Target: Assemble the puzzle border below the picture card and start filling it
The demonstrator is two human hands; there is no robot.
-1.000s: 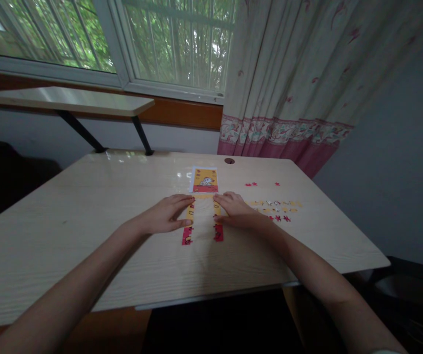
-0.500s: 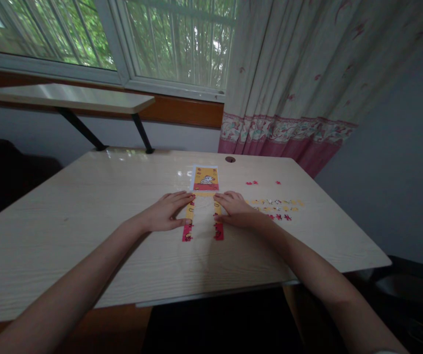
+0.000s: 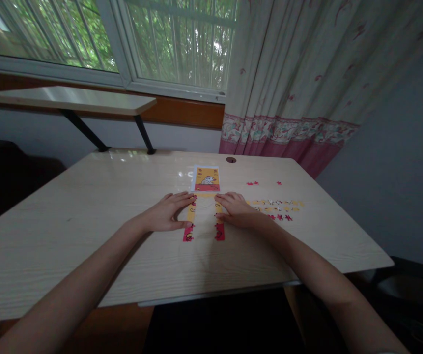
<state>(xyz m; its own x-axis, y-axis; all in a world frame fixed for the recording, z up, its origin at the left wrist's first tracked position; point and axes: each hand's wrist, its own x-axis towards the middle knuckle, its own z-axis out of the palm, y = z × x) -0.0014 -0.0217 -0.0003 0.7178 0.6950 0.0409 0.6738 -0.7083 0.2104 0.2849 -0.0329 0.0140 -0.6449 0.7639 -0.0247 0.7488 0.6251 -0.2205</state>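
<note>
Left hand (image 3: pixel 164 213): I am spreading it low, thumb well apart from the fingers, grasping nothing; its fingertips are touching the upper left strip (image 3: pixel 192 211), its thumb lying near the red end.
Right hand (image 3: pixel 238 211): also spreading, grasping nothing; fingertips and thumb are touching the right strip (image 3: pixel 220 232).
Strips: both are lying on the surface (image 3: pixel 104 206), running toward me from the yellow top strip (image 3: pixel 204 195), just below the card (image 3: pixel 207 179).
Loose pieces (image 3: pixel 279 202): lying in rows right of the right hand, a few red ones farther off.
Handling, my judgement: pressing lightly and equally from both sides is serving best; pushing harder is risking buckled joints.
</note>
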